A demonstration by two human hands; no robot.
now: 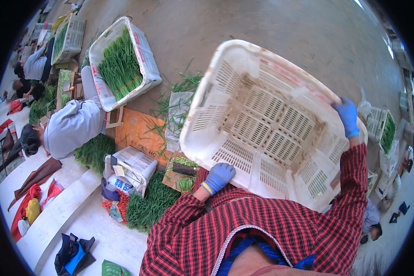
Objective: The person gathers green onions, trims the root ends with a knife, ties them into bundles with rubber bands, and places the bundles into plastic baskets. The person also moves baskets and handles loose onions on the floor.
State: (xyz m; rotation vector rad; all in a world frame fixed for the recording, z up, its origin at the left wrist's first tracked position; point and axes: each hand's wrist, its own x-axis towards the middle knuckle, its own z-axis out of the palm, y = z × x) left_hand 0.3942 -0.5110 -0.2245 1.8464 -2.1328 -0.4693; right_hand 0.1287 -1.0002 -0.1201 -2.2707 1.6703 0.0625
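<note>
A large white plastic crate (207, 114) with slotted walls tilts in front of me, its opening turned towards my face. Brown dirt stains its slotted base. My left hand (220, 177), in a blue glove, grips the near rim. At the right side of the rim, my right hand (346, 115) holds on, also gloved in blue. Just left of my left hand lies a wooden board (172, 177) with chopped green pieces, a dark-handled tool (185, 169) and a small bundle of green stalks (185, 184).
A pile of green stalks (151, 200) and an upturned white basket (134, 158) lie to my left. Beyond them, a person in a pale top (72, 124) bends beside a crate of bundled greens (122, 65). An orange sheet (138, 127) covers floor nearby. Another crate of greens (381, 127) stands right.
</note>
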